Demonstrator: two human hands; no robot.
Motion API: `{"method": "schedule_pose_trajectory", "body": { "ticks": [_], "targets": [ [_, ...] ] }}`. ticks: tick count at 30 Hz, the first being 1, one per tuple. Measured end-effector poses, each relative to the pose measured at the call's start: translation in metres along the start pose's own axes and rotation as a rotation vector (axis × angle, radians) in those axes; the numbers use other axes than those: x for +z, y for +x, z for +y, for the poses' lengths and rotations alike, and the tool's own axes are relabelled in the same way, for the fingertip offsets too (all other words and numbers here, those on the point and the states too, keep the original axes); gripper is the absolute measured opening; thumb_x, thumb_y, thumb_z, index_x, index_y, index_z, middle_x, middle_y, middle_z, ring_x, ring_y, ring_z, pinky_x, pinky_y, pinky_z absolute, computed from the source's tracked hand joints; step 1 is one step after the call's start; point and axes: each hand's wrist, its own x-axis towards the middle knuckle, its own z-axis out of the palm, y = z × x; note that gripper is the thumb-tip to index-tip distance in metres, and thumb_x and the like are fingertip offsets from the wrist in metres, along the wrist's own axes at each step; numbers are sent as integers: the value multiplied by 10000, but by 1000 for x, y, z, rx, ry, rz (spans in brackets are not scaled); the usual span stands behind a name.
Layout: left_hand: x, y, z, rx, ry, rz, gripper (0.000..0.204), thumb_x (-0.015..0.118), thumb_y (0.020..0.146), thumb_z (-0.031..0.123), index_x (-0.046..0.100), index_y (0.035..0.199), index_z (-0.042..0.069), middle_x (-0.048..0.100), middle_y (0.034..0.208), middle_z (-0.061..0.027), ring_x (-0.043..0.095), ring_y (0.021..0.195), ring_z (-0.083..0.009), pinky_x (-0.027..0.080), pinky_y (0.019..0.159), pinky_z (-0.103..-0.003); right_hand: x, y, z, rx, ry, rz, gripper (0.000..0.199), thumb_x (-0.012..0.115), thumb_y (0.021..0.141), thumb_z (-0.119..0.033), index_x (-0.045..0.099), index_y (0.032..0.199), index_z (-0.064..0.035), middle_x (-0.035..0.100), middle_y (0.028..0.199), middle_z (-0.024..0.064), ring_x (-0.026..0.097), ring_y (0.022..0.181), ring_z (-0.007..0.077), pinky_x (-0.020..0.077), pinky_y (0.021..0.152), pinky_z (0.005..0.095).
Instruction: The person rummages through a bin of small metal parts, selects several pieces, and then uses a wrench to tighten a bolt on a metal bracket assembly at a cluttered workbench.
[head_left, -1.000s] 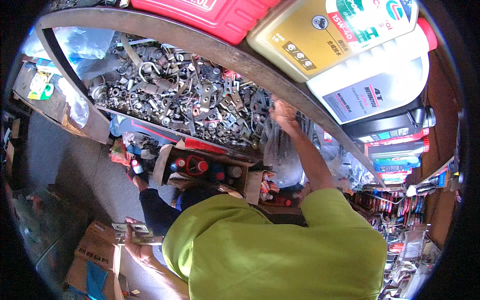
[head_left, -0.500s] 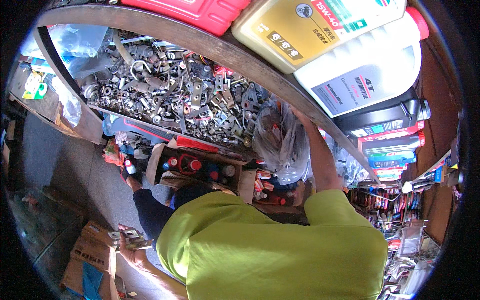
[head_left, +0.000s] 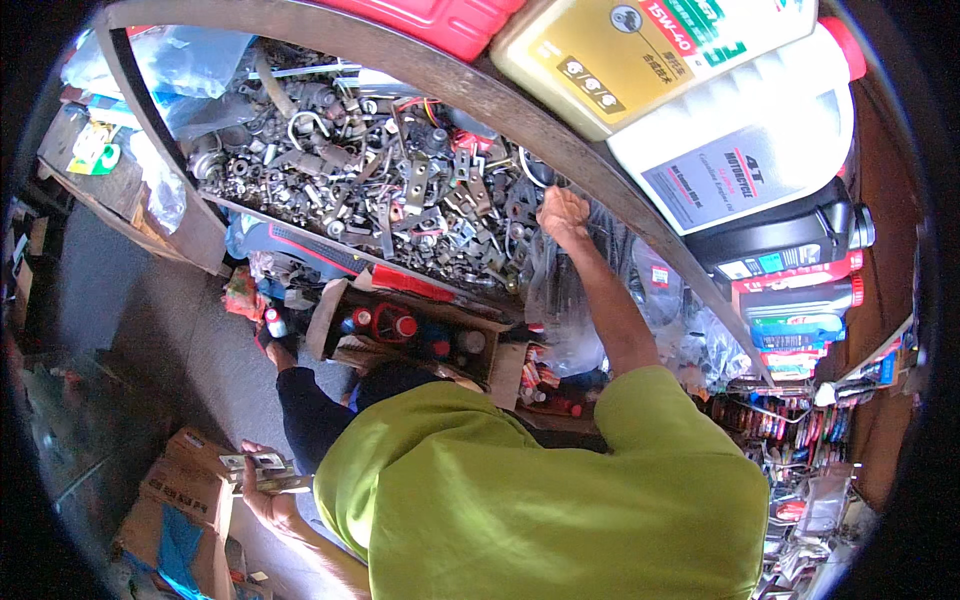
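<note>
At the lower left, my left hand [head_left: 262, 503] is closed around several flat metal brackets [head_left: 268, 474] with holes in them. My right hand [head_left: 565, 216] is bunched at the right end of a shelf bin of loose metal parts [head_left: 385, 185], just under the upper shelf edge. Clear plastic bags [head_left: 575, 285] hang directly below it. A pale loop [head_left: 535, 168] shows just above its fingers. Whether the fingers pinch a bag or some small part is hidden.
Oil bottles [head_left: 745, 165] stand on the upper shelf [head_left: 300, 30] at the right. Below the bin sits an open cardboard box [head_left: 487, 368] of bottles. A flattened-looking carton [head_left: 185, 490] with blue material is at lower left. Packed goods [head_left: 800, 420] fill the right.
My right hand has come into sight from behind the shelf edge, moving left toward the metal parts. The plastic bags have shifted beneath it. My left hand still holds the brackets.
</note>
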Motion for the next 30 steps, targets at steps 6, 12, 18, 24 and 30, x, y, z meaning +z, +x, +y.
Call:
{"method": "schedule_pose_trajectory", "body": {
  "ticks": [6, 12, 18, 24, 30],
  "targets": [
    [-18, 6, 7, -28, -69, 55, 250, 541, 860, -32, 588, 1105, -21, 627, 1109, -158, 591, 1028, -253, 470, 933, -406, -47, 23, -10, 59, 49, -110, 408, 687, 755, -341, 642, 1075, -93, 649, 1057, 180, 601, 1052, 336, 462, 898, 441],
    [-12, 8, 1, -36, 36, 11, 258, 536, 855, -45, 582, 1108, -21, 625, 1107, -162, 590, 1027, -266, 473, 929, -415, -43, 56, 12, 43, 76, -55, 410, 688, 752, -341, 642, 1075, -91, 649, 1057, 180, 601, 1049, 335, 461, 897, 440],
    [7, 11, -13, -61, 125, -20, 284, 543, 837, -68, 560, 1116, -22, 622, 1090, -163, 587, 1036, -263, 474, 924, -416, -54, 91, 21, 22, 101, -33, 413, 689, 750, -340, 641, 1074, -89, 649, 1056, 181, 601, 1046, 335, 461, 896, 438],
    [14, 13, -26, -17, 111, 54, 307, 547, 835, -59, 549, 1139, -19, 622, 1107, -151, 591, 1028, -252, 471, 926, -414, -61, 104, 14, -4, 97, -35, 415, 690, 747, -340, 641, 1073, -87, 648, 1055, 181, 601, 1043, 334, 460, 895, 437],
    [15, 10, -30, -3, 24, 110, 285, 513, 868, -24, 554, 1150, -14, 627, 1107, -146, 594, 1028, -252, 474, 924, -415, -49, 91, 21, -41, 116, -39, 418, 691, 744, -339, 641, 1073, -85, 648, 1055, 182, 601, 1040, 334, 460, 894, 435]
  ]
}}
